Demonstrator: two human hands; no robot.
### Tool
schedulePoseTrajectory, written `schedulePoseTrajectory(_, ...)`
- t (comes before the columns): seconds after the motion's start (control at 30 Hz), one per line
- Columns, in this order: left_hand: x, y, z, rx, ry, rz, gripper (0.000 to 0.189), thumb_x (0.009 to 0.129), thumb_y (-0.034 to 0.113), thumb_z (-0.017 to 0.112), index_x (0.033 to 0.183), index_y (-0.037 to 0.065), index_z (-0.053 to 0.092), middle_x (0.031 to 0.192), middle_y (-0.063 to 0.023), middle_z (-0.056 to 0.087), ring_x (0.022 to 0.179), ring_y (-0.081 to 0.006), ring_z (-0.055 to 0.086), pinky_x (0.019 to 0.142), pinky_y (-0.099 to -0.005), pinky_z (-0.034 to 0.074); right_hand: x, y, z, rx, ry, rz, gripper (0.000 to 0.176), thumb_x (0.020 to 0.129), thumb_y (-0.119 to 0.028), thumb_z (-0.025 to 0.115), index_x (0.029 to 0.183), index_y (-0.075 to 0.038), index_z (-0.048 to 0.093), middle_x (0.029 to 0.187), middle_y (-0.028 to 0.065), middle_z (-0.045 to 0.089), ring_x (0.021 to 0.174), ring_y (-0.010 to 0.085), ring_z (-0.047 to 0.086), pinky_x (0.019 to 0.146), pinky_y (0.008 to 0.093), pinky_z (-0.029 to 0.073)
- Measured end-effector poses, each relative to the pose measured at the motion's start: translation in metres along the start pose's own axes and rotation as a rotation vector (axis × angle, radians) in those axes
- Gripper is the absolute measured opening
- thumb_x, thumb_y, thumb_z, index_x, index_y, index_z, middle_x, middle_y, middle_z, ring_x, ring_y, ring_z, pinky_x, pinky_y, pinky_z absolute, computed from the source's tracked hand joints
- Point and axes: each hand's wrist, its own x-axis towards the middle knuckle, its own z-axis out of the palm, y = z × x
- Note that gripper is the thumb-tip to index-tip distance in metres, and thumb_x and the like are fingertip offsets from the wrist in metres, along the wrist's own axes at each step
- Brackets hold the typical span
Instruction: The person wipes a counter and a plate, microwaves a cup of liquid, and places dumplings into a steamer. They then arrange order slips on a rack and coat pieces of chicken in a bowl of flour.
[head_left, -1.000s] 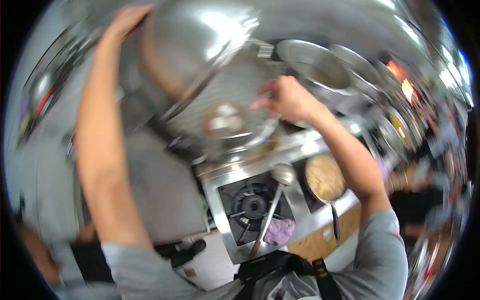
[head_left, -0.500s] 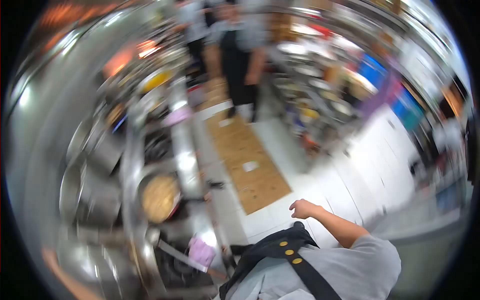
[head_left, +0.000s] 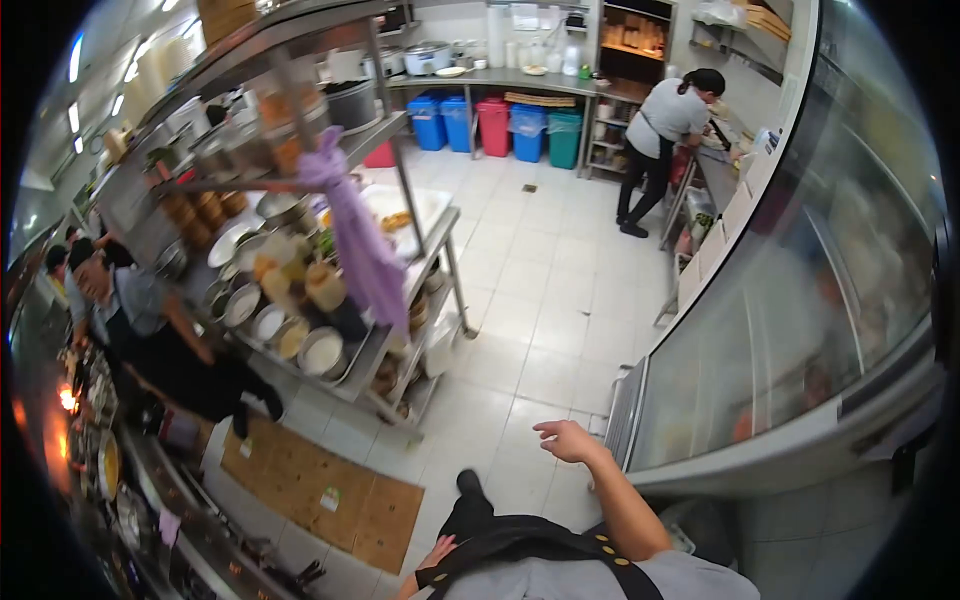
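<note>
My right hand [head_left: 567, 441] is held out in front of my body above the tiled floor, empty, with the index finger stretched out and the others loosely bent. My left hand [head_left: 438, 553] hangs low beside my dark apron [head_left: 500, 550], its fingers extended and partly hidden by the cloth; nothing shows in it. Nearest to the right hand is the low front edge of a glass-doored cabinet [head_left: 790, 300]. A dark shoe [head_left: 470, 484] of mine shows ahead on the tiles.
A steel prep table [head_left: 440, 240] carries several containers, with a purple cloth [head_left: 355, 230] tied to its shelf. One person [head_left: 170, 340] stands left by the stoves; another [head_left: 660, 140] bends over a back-right counter. Brown cardboard [head_left: 300, 480] lies on the floor. Coloured bins [head_left: 495, 127] line the back.
My view has swung right, from the stove line to the prep table and glass cabinet. The left hand has come from the far left, by the pots, to beside my apron.
</note>
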Motion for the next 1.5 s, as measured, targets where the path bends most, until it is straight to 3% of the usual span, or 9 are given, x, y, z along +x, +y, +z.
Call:
schedulePoseTrajectory(0.3,0.238,0.175,-0.109,0.167,-0.086,-0.339,0.057,0.082,0.029,0.066,0.132,0.009,0.047,0.094,-0.0085,0.06,0.078,-0.0188,0.058,0.064,-0.035,0.05,0.25,0.041,-0.169,0.042,0.073,-0.062,0.052,0.074,-0.004,0.066,0.123,-0.013,0.056,0.086,0.0065,0.069,0.077,0.0198,0.064,0.062,0.0282,0.052)
schedulePoseTrajectory(0.5,0.499,0.479,-0.149,0.213,-0.251,0.02,0.057,0.08,0.026,0.067,0.132,0.014,0.048,0.076,-0.0043,0.056,0.064,-0.0137,0.054,0.048,-0.0341,0.048,0.281,0.042,-0.238,0.471,-0.062,-0.183,0.042,0.089,-0.017,0.059,0.13,-0.009,0.051,0.123,0.0076,0.058,0.109,0.016,0.055,0.09,0.0291,0.045)
schedulePoseTrajectory(0.7,0.666,0.763,-0.156,0.47,-0.281,0.657,0.061,0.082,0.028,0.067,0.135,0.011,0.044,0.115,-0.0093,0.059,0.079,-0.0158,0.058,0.059,-0.0326,0.051,0.37,0.081,-0.365,0.524,-0.131,-0.403,0.033,0.092,-0.015,0.055,0.124,-0.007,0.056,0.129,0.0064,0.054,0.116,0.0191,0.052,0.095,0.0293,0.043)
schedulePoseTrajectory(0.9,0.782,0.798,-0.17,0.731,-0.425,0.315,0.065,0.081,0.037,0.067,0.133,0.004,0.045,0.126,-0.0173,0.055,0.119,-0.0279,0.05,0.099,-0.0352,0.039,0.496,0.066,-0.609,0.609,0.168,-0.439,0.019,0.084,-0.006,0.062,0.102,-0.003,0.066,0.094,0.0079,0.069,0.079,0.0149,0.065,0.066,0.0243,0.049)
schedulePoseTrajectory(0.93,0.814,0.745,-0.178,0.342,-0.557,0.54,0.061,0.082,0.03,0.065,0.13,-0.001,0.045,0.12,-0.0168,0.059,0.108,-0.0247,0.057,0.092,-0.0365,0.045,0.524,0.065,-0.641,0.524,0.281,-0.446,0.018,0.084,-0.006,0.061,0.101,-0.002,0.066,0.094,0.0082,0.068,0.079,0.015,0.065,0.065,0.0246,0.05)
schedulePoseTrajectory(1.03,0.815,0.774,-0.219,0.482,-0.393,-0.005,0.058,0.082,0.027,0.064,0.129,-0.001,0.046,0.115,-0.0157,0.06,0.103,-0.0242,0.058,0.086,-0.0377,0.046,0.614,0.057,-0.717,0.361,0.535,-0.385,0.02,0.084,-0.004,0.059,0.104,-0.002,0.064,0.093,0.0083,0.068,0.079,0.016,0.065,0.065,0.0259,0.05)
schedulePoseTrajectory(1.23,0.916,0.867,-0.282,0.269,-0.244,-0.211,0.051,0.082,0.021,0.062,0.127,0.0,0.047,0.106,-0.0134,0.062,0.092,-0.0232,0.06,0.076,-0.04,0.049,0.796,0.105,-0.77,0.276,0.256,-0.273,0.031,0.08,0.0,0.051,0.109,-0.004,0.061,0.089,0.0103,0.067,0.077,0.0211,0.063,0.068,0.0298,0.05)
schedulePoseTrajectory(1.4,1.064,1.005,-0.352,0.175,-0.192,-0.072,0.047,0.083,0.016,0.06,0.125,0.0,0.048,0.098,-0.0116,0.064,0.083,-0.0224,0.062,0.067,-0.042,0.051,0.931,0.184,-0.75,0.107,-0.006,0.08,0.035,0.083,-0.005,0.054,0.117,-0.004,0.059,0.092,0.0106,0.067,0.079,0.0212,0.063,0.074,0.03,0.049)
schedulePoseTrajectory(1.5,1.094,1.184,-0.386,-0.379,-0.244,0.071,0.041,0.086,0.012,0.056,0.125,0.003,0.047,0.098,-0.0121,0.062,0.084,-0.0276,0.063,0.063,-0.0454,0.054,0.966,0.144,-0.829,0.516,0.167,-0.195,0.035,0.084,-0.014,0.059,0.117,-0.004,0.059,0.09,0.0077,0.067,0.073,0.0166,0.062,0.067,0.0279,0.05)
